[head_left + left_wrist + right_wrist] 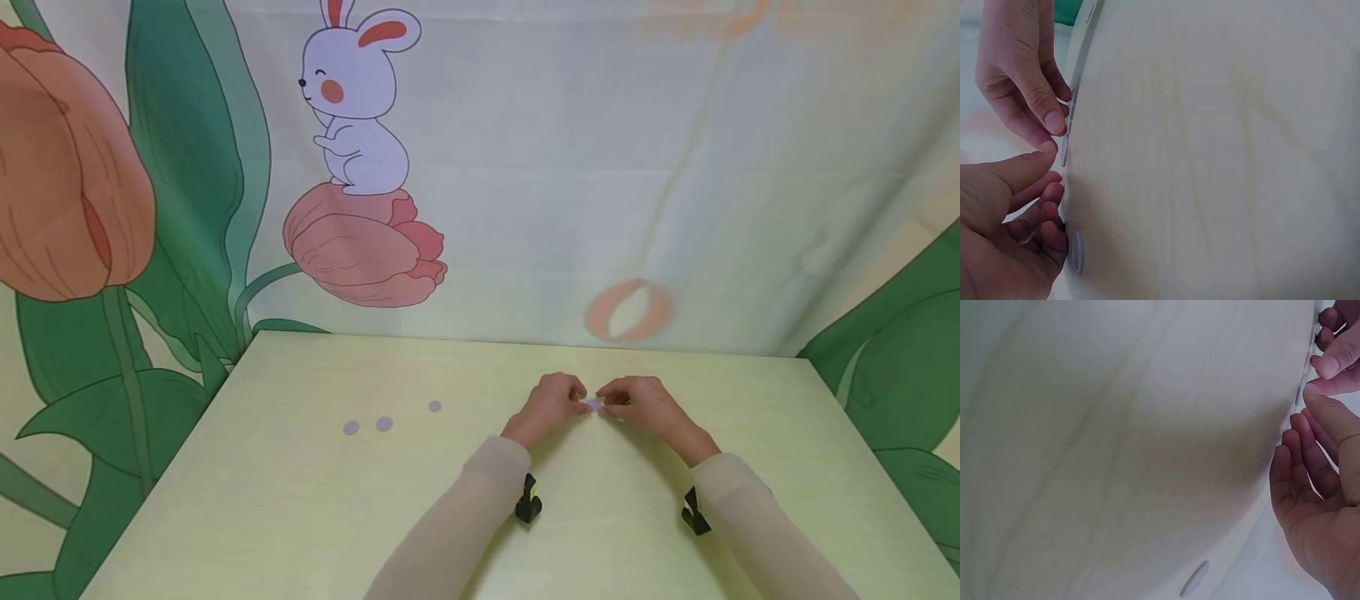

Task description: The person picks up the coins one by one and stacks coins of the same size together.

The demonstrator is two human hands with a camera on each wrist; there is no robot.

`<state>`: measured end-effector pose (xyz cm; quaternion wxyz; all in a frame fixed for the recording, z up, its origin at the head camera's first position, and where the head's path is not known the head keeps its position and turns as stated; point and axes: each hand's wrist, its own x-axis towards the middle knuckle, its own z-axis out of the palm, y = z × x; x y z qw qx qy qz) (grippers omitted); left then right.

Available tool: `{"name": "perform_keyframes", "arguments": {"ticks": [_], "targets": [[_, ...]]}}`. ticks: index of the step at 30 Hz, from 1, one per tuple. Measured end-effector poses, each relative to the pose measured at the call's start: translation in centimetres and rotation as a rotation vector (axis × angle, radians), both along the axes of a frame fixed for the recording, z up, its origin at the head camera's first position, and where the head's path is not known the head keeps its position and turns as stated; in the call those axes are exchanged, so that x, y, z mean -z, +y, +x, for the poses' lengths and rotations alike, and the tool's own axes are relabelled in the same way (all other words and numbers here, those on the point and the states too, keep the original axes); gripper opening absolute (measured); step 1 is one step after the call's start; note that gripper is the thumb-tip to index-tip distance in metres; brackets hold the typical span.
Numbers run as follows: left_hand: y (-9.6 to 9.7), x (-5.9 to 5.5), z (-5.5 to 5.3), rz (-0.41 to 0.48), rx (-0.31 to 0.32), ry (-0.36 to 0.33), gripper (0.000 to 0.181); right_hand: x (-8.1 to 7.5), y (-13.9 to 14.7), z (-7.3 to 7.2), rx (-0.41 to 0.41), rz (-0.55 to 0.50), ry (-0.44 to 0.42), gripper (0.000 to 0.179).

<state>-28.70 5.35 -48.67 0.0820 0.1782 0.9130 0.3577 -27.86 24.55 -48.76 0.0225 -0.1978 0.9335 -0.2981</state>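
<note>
A small flat lilac-grey disc [594,405] sits between the fingertips of both hands over the table. My left hand [553,405] pinches its left side and my right hand [647,407] its right side, thumbs and index fingers close together. In the left wrist view that disc [1064,151] appears edge-on near the tabletop, beside the two thumbs. Another disc [1077,252] lies by the left hand's curled lower fingers there. The right wrist view shows the pinched disc [1300,390] by the thumb tips, and a separate disc [1195,579] lower down on the table.
Left of the hands, three similar discs lie on the pale yellow table [300,517]: one disc [351,427], a second disc [384,423] close by, and a third disc [435,406] farther right. A printed cloth [510,167] with a rabbit and tulips hangs behind the table.
</note>
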Motion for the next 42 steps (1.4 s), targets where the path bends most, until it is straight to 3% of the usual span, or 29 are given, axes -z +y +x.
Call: {"name": "perform_keyframes", "arguments": {"ticks": [8, 14, 19, 27, 42], "targets": [[0.36, 0.29, -0.58, 0.061, -0.065, 0.003, 0.018, 0.35, 0.19, -0.69, -0.001, 0.026, 0.045, 0.016], [0.52, 0.85, -0.67, 0.029, -0.109, 0.0, 0.011, 0.54, -0.18, -0.66, 0.004, 0.04, 0.037, 0.011], [0.7, 0.44, -0.45, 0.009, -0.134, -0.015, 0.007, 0.45, -0.29, -0.62, 0.013, 0.052, 0.052, 0.01], [0.77, -0.11, -0.27, 0.002, -0.137, -0.034, 0.006, 0.37, -0.36, -0.83, 0.008, 0.051, 0.038, 0.008], [0.82, 0.05, -0.01, -0.01, -0.113, -0.032, 0.005, 0.47, -0.48, -0.48, 0.023, 0.047, 0.055, 0.008]]}}
